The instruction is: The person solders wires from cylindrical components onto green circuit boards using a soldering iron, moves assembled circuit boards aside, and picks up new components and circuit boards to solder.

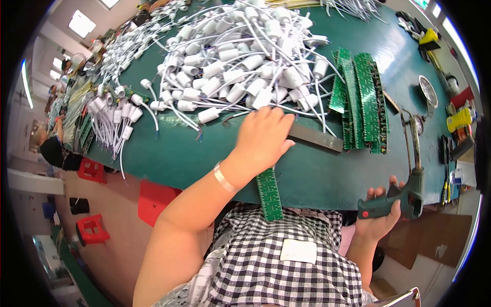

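Note:
My left hand (263,134) lies palm down at the near edge of a big heap of white cylindrical parts with wire leads (232,77). Its fingers reach toward one white cylinder (263,97) and the thumb stands apart; the fingertips are partly hidden. Under the wrist, a green circuit board strip (269,193) sticks out past the table's front edge. A dark metal bar (316,138) lies just right of the fingers. At the right, my right hand (377,217) is wrapped round the dark green pistol handle of a soldering gun (413,192), its metal barrel pointing away from me.
Stacked green circuit board strips (364,97) lie right of the heap on the green table (204,166). Farther right are a round metal dish (427,91), a yellow bottle (459,119) and hand tools. A smaller bunch of white parts (115,115) lies left. Red stools (93,228) stand on the floor.

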Demonstrator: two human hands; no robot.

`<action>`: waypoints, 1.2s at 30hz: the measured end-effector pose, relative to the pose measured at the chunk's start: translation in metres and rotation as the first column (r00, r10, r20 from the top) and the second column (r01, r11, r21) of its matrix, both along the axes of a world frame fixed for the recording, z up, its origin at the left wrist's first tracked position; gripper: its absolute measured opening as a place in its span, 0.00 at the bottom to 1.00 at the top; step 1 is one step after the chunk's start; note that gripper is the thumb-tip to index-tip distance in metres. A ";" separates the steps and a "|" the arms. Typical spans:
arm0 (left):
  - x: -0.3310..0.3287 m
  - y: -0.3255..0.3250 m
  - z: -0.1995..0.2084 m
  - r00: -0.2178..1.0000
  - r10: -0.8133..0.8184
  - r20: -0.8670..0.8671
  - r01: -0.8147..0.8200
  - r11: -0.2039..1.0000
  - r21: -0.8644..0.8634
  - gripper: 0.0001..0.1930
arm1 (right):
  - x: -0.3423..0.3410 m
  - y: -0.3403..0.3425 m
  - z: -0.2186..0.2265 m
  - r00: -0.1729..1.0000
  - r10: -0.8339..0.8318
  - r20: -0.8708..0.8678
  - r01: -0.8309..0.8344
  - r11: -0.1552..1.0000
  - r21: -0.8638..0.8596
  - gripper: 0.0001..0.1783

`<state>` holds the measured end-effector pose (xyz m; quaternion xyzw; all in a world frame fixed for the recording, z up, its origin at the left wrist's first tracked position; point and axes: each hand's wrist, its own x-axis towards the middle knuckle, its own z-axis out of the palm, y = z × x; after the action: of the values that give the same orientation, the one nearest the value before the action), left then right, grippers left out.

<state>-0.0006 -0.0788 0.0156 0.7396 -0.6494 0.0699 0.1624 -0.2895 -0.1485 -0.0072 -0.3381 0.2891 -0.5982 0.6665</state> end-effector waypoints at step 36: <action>-0.018 0.063 -0.029 0.935 -0.219 -0.279 0.154 0.959 -0.237 0.20 | 0.020 -0.009 0.010 0.995 -0.038 -0.089 0.032 0.997 -0.071 0.30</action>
<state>-0.0185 -0.0160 -0.0132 0.6547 -0.6733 0.0086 0.3435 -0.2695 -0.1573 0.0025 -0.3826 0.3039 -0.6035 0.6302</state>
